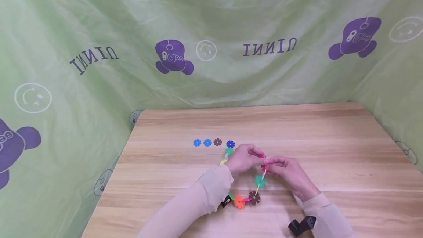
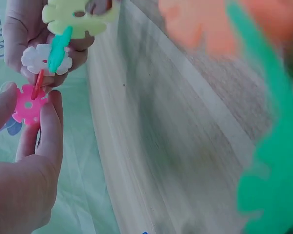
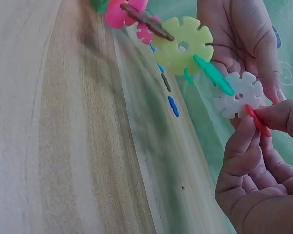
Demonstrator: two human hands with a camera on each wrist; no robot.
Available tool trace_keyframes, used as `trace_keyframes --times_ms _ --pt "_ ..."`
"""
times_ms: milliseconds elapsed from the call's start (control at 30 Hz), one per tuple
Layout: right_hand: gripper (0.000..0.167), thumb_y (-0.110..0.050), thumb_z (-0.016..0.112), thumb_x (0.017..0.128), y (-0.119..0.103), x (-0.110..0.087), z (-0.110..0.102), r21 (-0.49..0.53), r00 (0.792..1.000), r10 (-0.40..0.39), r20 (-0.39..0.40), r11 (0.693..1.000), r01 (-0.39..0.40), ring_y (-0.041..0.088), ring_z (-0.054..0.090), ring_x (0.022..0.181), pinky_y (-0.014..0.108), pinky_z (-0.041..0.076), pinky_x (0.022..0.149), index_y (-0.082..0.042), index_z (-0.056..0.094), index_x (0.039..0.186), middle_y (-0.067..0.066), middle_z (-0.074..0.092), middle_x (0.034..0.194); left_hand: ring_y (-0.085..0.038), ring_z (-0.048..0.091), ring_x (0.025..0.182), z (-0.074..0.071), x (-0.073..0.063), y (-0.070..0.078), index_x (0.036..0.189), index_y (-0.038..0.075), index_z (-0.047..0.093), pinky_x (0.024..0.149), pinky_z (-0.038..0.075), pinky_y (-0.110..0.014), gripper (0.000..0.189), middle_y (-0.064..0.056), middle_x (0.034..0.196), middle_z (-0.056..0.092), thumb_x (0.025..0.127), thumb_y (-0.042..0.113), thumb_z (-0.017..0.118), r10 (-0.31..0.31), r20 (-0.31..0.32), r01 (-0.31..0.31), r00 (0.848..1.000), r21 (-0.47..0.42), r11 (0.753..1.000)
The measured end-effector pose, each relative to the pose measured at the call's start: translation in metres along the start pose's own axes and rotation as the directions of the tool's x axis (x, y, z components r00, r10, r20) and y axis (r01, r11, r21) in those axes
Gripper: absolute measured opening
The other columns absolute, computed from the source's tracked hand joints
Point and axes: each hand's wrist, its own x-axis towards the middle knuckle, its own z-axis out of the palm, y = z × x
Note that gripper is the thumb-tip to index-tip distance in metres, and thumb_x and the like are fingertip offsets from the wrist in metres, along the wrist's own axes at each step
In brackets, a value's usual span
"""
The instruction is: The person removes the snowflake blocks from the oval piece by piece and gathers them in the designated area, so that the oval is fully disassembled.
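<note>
A chain of slotted plastic snowflake discs hangs between my hands, including an orange disc (image 1: 239, 202), a brown disc (image 1: 254, 197) and a green disc (image 1: 260, 181). My left hand (image 1: 243, 160) pinches a pink disc (image 2: 29, 105) between thumb and fingers. Thumb and forefinger of my right hand (image 1: 292, 175) grip a red disc (image 3: 258, 120), whose edge is slotted into a white disc (image 3: 239, 95). The pink and red discs meet between the two hands. Beyond the white one come a thin green disc and a yellow disc (image 3: 183, 46).
Two light blue discs (image 1: 202, 142), a loose brown disc (image 1: 217, 142) and a dark blue disc (image 1: 230, 144) lie in a row on the wooden table (image 1: 165, 179). Green printed cloth (image 1: 224, 83) walls the back and sides. A black wrist mount (image 1: 302, 226) sits at the right sleeve.
</note>
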Motion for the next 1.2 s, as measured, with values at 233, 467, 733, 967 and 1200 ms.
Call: trace_keyframes --times_ms 233,467,733,967,1200 --pt "0.022 -0.011 0.067 0.090 -0.003 -0.001 0.004 0.000 0.999 0.017 -0.047 1.000 -0.017 0.012 0.064 0.090 0.026 0.055 0.081 0.003 0.066 0.107 0.000 0.074 0.094 -0.009 0.065 0.089 -0.002 0.004 0.002 0.096 0.021 0.070 0.094 0.052 -0.038 0.018 0.009 0.092 0.071 0.082 0.022 0.080 0.022 -0.003 -0.022 1.000 -0.006 1.000" --pt "0.022 -0.007 0.068 0.089 -0.001 -0.005 0.003 -0.058 0.998 0.047 -0.047 0.997 -0.050 0.013 0.066 0.089 0.024 0.057 0.082 0.006 0.064 0.106 0.007 0.073 0.097 -0.013 0.068 0.092 -0.027 0.022 0.004 0.113 0.007 0.069 0.089 0.056 -0.032 0.031 -0.001 0.100 0.072 0.084 0.016 0.077 0.048 -0.069 -0.050 0.996 -0.028 0.998" --pt "0.025 -0.008 0.069 0.088 0.001 -0.006 -0.001 -0.045 1.000 0.030 -0.001 0.999 -0.030 0.013 0.064 0.085 0.027 0.056 0.075 0.006 0.064 0.108 0.004 0.073 0.095 -0.014 0.067 0.092 -0.048 0.042 0.002 0.107 0.016 0.076 0.084 0.055 -0.029 0.019 0.002 0.101 0.074 0.088 0.017 0.075 0.019 -0.095 -0.004 0.995 0.146 0.989" --pt "0.027 -0.009 0.068 0.089 0.004 -0.009 -0.004 -0.016 0.999 0.017 0.039 1.000 -0.016 0.013 0.065 0.087 0.027 0.057 0.078 0.007 0.062 0.109 0.003 0.073 0.096 -0.016 0.065 0.085 -0.054 0.059 0.002 0.094 0.013 0.077 0.072 0.053 -0.025 0.010 0.000 0.091 0.074 0.085 0.016 0.077 0.022 -0.158 0.036 0.987 0.359 0.933" --pt "0.029 -0.013 0.069 0.090 0.003 -0.009 -0.007 0.008 0.998 -0.012 0.065 1.000 0.012 0.011 0.066 0.090 0.028 0.056 0.080 0.006 0.062 0.110 0.002 0.073 0.099 -0.015 0.062 0.090 -0.055 0.069 0.000 0.092 0.010 0.077 0.084 0.054 -0.028 0.010 -0.002 0.096 0.074 0.083 0.014 0.079 0.013 -0.192 0.070 0.981 0.418 0.906"
